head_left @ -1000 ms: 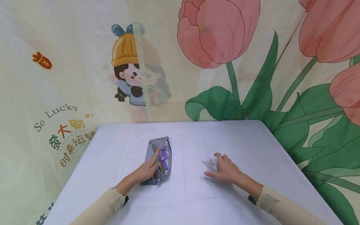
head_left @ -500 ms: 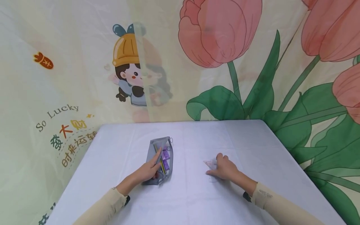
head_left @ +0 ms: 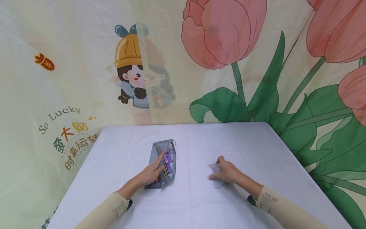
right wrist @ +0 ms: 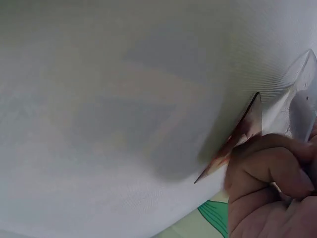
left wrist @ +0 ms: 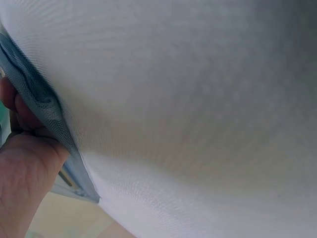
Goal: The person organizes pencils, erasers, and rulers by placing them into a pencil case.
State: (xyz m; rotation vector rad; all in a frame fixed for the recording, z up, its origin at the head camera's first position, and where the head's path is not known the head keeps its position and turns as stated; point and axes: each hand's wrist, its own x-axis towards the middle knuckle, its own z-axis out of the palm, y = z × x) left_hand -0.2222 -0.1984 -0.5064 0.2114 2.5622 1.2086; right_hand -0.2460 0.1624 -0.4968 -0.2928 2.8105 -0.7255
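Observation:
A grey mesh pencil pouch [head_left: 152,160] lies left of centre with its zip side open. Purple items [head_left: 169,163] and striped pencils [head_left: 165,168] show inside it. My left hand [head_left: 150,174] grips the pouch near its front end, index finger stretched along it; in the left wrist view its fingers curl against the mesh [left wrist: 39,94]. On the right, my right hand [head_left: 227,171] pinches a clear set square [head_left: 213,166] between thumb and fingers. A second clear plastic piece [right wrist: 303,94] with a rounded corner stands beside the set square in the right wrist view, partly hidden by the fingers.
A white cloth [head_left: 188,203] covers the table under both hands. Its far edge meets a printed curtain [head_left: 171,114] with tulips and a cartoon figure. Beige sleeves [head_left: 105,210] cover both forearms.
My right hand's fingers have closed in from a wider spread onto the clear set square, and another clear piece now shows below the hand. The left hand stays on the pouch.

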